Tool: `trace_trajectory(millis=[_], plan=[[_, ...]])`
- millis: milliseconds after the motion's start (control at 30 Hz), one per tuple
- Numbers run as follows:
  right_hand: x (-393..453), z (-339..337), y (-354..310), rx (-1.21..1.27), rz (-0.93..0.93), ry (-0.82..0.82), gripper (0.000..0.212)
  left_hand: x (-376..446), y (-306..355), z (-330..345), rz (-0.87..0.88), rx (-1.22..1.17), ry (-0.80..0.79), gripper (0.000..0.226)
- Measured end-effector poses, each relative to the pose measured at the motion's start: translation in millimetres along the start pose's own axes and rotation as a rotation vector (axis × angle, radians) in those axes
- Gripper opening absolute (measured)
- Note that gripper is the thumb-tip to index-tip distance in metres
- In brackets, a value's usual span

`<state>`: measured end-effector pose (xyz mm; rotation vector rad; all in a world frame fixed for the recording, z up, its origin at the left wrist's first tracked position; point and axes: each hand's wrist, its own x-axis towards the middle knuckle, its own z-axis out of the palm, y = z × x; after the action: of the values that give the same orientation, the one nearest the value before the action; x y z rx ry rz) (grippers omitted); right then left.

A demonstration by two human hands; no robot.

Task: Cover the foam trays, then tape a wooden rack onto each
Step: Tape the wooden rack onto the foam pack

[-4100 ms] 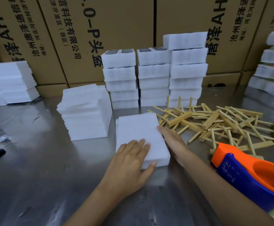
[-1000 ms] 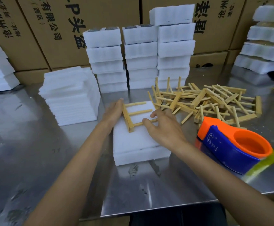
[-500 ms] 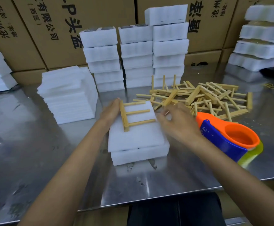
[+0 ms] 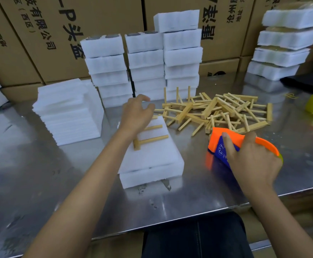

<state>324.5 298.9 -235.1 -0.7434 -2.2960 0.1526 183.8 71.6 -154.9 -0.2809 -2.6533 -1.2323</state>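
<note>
In the head view, a covered foam tray (image 4: 150,155) is seen at the centre of the steel desk (image 4: 40,183), with a wooden rack (image 4: 152,135) laid on its far end. The rack is pressed down by the left hand (image 4: 136,114), its fingers (image 4: 144,98) loosely spread. At 3 o'clock of the tray, the orange-and-blue tape dispenser (image 4: 220,146) is clamped by the right hand (image 4: 250,159). A pile of racks (image 4: 217,110) lies at 1 o'clock.

steel table (image 4: 30,174) bears foam trays (image 4: 152,161), wooden racks (image 4: 217,112), tape dispenser (image 4: 219,148).
</note>
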Motion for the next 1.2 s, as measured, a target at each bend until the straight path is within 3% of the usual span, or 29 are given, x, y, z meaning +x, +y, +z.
trace_trajectory(millis=[133, 267, 367, 433, 600, 767, 900, 1067, 1200], plan=[[20, -6, 1, 0.015, -0.095, 0.088, 0.060, -13, 34, 25, 0.063, -0.083, -0.232, 0.033], [40, -17, -14, 0.246, -0.147, 0.246, 0.058, -19, 54, 42, 0.010, -0.219, -0.547, 0.033], [50, -23, -26, 0.287, -0.201, 0.288, 0.064, -19, 48, 34, -0.092, -0.526, -0.669, 0.020], [54, -26, -31, 0.327, -0.214, 0.285, 0.066, -15, 39, 25, -0.127, -0.653, -0.667, 0.024], [58, -17, -40, 0.476, -0.196, 0.128, 0.060, -10, 23, 10, -0.086, -0.681, -0.626, 0.022], [76, 1, -53, 0.694, -0.076, -0.267, 0.060, -12, 20, 5, -0.124, -0.690, -0.482, 0.012], [86, 16, -64, 0.702, 0.095, -0.604, 0.062, -15, 23, 9, -0.150, -0.613, -0.391, 0.011], [94, 25, -76, 0.592, 0.012, -0.628, 0.049, -15, 23, 16, -0.190, -0.610, -0.288, 0.011], [96, 25, -86, 0.559, -0.051, -0.615, 0.043, -8, 17, 11, -0.287, -0.607, -0.375, 0.017]])
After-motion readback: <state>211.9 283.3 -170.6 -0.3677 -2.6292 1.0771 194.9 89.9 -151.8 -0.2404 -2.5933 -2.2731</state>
